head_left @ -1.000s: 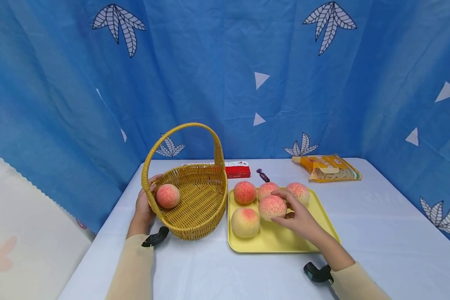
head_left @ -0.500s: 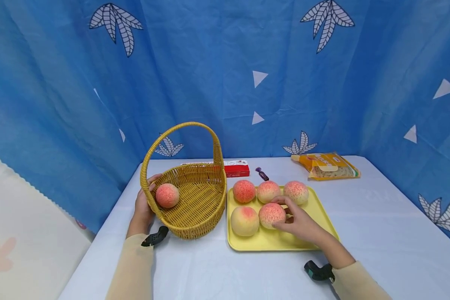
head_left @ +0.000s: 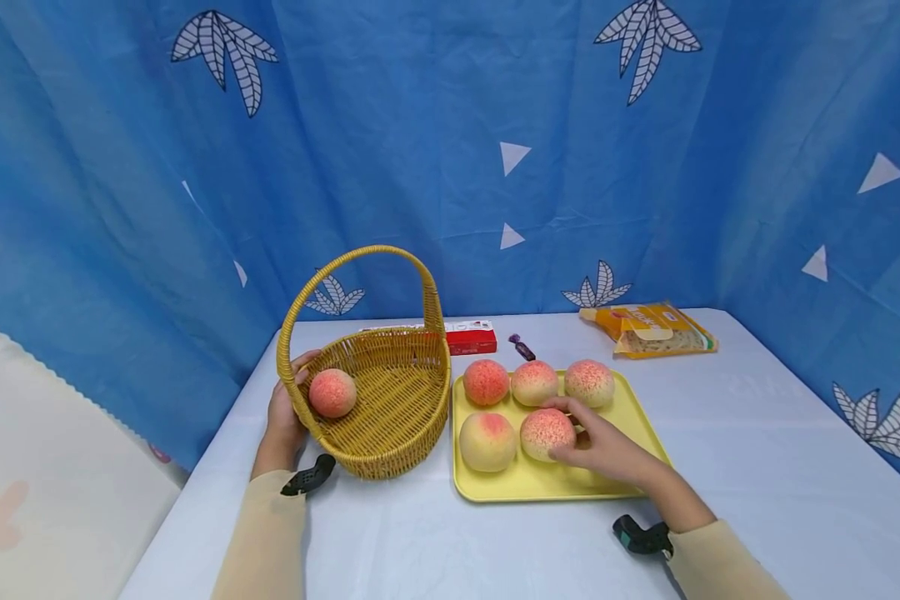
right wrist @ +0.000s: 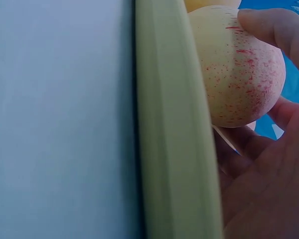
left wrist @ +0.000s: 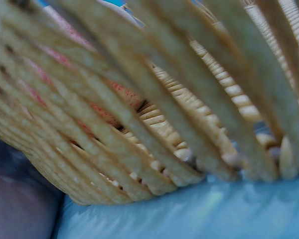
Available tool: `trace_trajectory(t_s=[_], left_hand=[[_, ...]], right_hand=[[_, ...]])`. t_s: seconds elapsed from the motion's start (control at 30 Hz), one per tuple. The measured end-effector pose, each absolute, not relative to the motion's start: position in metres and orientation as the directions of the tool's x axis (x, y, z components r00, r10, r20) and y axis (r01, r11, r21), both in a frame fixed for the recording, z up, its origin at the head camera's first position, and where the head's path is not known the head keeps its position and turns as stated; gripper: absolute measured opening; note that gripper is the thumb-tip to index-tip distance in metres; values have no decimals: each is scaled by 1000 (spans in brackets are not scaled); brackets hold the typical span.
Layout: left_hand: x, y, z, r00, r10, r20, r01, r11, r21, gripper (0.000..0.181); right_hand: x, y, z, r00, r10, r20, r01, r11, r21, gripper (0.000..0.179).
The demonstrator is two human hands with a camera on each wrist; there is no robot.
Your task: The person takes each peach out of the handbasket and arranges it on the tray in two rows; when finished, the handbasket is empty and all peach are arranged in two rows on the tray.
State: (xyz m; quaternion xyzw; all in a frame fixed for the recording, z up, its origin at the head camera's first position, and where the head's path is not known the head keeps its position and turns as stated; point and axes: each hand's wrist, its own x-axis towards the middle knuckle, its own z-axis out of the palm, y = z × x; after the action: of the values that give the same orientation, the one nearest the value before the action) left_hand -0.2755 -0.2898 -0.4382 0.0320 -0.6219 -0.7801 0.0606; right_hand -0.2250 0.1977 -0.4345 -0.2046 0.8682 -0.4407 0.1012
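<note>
A yellow wicker basket [head_left: 390,462] with a tall hoop handle stands on the left of the table. One pink peach [head_left: 333,393] lies inside it, at its left. My left hand [head_left: 283,415] holds the basket's left side by the rim; the basket partly hides its fingers. On the yellow tray [head_left: 600,479], my right hand [head_left: 603,446] has thumb and fingers round a speckled peach [head_left: 547,434]. In the right wrist view, the thumb touches this peach [right wrist: 239,69] on one side and fingers lie beneath it. Left of it sits a paler peach [head_left: 487,442].
Along the tray's back lie a red peach [head_left: 486,382] and two speckled peaches, a middle one [head_left: 535,383] and a right one [head_left: 589,383]. Behind are a red-and-white box [head_left: 471,340], a purple wrapped candy [head_left: 522,347] and an orange food bag [head_left: 651,331]. A blue curtain [head_left: 390,167] hangs behind.
My right hand has lowered the speckled peach onto the front of the tray, beside the paler one. The left hand and basket have kept their place; the view has shifted slightly.
</note>
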Motion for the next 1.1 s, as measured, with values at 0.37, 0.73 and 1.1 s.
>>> trace_trajectory(t_s=[0.37, 0.73, 1.1], left_hand=[[-285, -295, -452, -989, -140, 38, 69, -226, 972, 46], [-281, -293, -447, -991, -126, 37, 62, -202, 977, 47], [-279, -293, -446, -990, -137, 31, 59, -208, 976, 46]], right_hand=[[-227, 198, -438, -905, -419, 68, -303, 525, -796, 64], [-226, 194, -432, -907, -386, 167, -361, 510, -781, 48], [-224, 187, -414, -902, -366, 229, -398, 500, -769, 40]])
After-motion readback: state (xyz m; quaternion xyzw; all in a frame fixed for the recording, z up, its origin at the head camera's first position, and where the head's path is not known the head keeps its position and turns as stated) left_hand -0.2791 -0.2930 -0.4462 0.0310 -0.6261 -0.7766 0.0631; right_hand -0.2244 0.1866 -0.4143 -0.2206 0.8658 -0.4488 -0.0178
